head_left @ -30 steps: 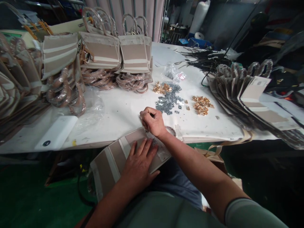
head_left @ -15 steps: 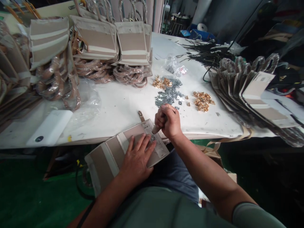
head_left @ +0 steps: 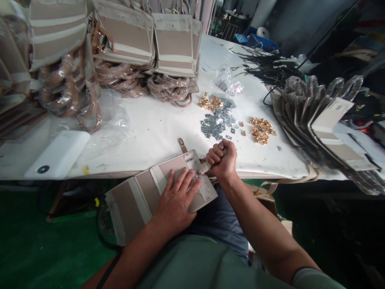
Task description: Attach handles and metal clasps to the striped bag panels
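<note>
A beige bag panel [head_left: 171, 170] with pale strips lies slanted over the table's front edge and my lap. My left hand [head_left: 177, 196] rests flat on it, fingers spread, pressing beside a small metal plate [head_left: 197, 176]. My right hand [head_left: 224, 160] is a fist around a short tool [head_left: 205, 167] with a pale, wrapped-looking lower part. Its lower end is at the metal plate, and a dark end shows at the top of the fist; the exact kind is unclear. A brown strap tab [head_left: 182, 145] with a metal fitting sticks out beyond the panel's far edge.
On the white table [head_left: 144, 136] lie grey metal plates [head_left: 218, 120] and gold fasteners [head_left: 261, 129]. Bag panels with plastic-wrapped handles [head_left: 171, 86] stand at the back left, more panels [head_left: 327, 120] at the right. A white box-like device [head_left: 58, 154] lies near the left front edge.
My right fist has turned and shifted slightly right and down, so the tool now slants in from the right. My left hand stays on the panel. The view has shifted a little.
</note>
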`<control>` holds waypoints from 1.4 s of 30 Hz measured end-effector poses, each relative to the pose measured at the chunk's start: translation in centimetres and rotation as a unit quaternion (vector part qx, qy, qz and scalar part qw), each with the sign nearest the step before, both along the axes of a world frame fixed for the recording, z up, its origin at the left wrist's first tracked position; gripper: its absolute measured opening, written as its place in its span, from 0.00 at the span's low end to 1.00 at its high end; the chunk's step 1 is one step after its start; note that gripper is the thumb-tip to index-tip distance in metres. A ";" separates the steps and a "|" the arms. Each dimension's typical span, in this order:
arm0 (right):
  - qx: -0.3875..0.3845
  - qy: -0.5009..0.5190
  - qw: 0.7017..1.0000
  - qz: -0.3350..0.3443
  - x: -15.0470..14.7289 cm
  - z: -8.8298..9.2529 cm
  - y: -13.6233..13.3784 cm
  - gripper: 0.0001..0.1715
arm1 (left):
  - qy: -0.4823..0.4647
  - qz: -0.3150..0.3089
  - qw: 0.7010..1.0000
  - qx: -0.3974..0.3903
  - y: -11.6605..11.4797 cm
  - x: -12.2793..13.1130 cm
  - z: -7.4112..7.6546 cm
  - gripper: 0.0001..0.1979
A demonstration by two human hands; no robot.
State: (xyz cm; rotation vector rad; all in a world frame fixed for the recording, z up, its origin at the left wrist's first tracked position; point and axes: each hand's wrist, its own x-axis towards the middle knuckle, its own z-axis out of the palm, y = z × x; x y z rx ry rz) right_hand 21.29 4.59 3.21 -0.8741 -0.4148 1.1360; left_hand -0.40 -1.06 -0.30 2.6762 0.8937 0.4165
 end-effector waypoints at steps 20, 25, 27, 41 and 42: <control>0.107 -0.394 0.904 0.127 -5.5 4.1 -3.1 0.27 | -0.007 0.021 1.000 0.006 -0.9 -0.1 0.6 0.41; 0.170 -0.519 0.813 0.200 -6.7 4.1 -3.8 0.23 | -0.018 0.036 0.999 -0.011 -1.3 0.3 1.6 0.32; 0.193 -0.537 0.794 0.210 -6.6 3.6 -3.8 0.22 | -0.020 0.037 0.999 -0.012 -1.3 0.3 1.6 0.32; 0.145 -0.357 0.919 0.086 -5.1 4.0 -4.5 0.27 | -0.022 0.026 0.999 -0.008 -0.9 -0.4 0.0 0.42; 0.137 -0.379 0.911 0.091 -5.2 3.6 -4.5 0.27 | -0.024 0.029 0.999 -0.011 -0.9 -0.3 0.0 0.41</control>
